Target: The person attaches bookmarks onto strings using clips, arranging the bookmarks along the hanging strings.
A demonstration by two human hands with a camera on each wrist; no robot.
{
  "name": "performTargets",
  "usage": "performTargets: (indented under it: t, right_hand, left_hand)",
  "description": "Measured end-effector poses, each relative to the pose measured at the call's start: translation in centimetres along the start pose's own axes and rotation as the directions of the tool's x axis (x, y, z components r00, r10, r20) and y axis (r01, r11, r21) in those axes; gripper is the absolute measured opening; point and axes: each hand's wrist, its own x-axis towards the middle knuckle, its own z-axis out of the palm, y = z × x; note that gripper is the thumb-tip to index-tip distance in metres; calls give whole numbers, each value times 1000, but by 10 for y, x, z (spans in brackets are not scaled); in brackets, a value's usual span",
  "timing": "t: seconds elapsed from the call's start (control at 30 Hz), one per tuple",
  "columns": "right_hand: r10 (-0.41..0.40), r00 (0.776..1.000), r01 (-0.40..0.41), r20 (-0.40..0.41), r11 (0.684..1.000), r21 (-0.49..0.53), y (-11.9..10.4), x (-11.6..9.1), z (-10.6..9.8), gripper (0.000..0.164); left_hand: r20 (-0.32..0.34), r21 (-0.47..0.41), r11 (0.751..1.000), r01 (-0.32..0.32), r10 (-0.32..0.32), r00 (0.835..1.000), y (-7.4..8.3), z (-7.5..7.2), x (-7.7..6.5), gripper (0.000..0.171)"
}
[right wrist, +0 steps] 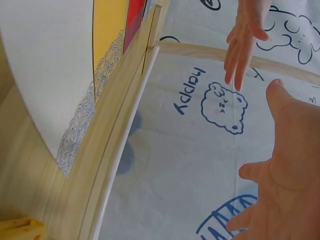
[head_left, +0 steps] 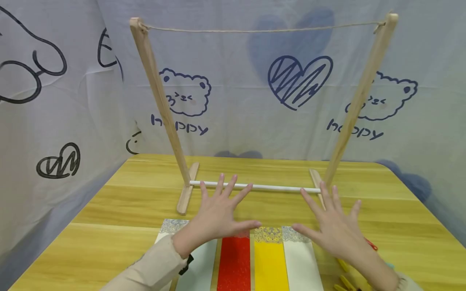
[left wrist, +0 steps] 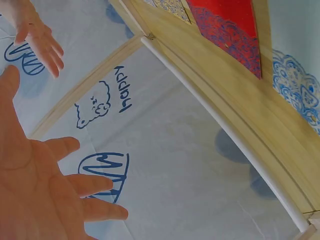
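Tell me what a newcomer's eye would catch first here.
Probably the left hand and right hand, both spread wide above the table. Behind them stands a wooden frame, a string across its top and a white rod low across it. Nearer, the red strip and yellow strip lie side by side.

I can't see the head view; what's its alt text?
A person's left hand and right hand are spread wide before a wooden frame with cord across its top. Red, yellow and white strips lie on the table.

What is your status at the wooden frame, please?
Left hand, right hand: empty, spread wide. Wooden frame upright, twine bare. Red lace-bordered strip nearer the person; no obstruction visible.
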Motion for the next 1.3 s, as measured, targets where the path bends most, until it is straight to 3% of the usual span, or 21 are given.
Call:
performTargets:
  t: [0.33,1.3]
  right_hand:
    - [-8,1000,7,29,999,47,11,-2,1,79]
    - [-30,999,27,30,996,84,18,-8,4,80]
  left_hand:
    - [-32,-67,997,-33,31,999,-9,6,-1,84]
    - [-148,-53,993,-110,101,984,-36,17,-17,78]
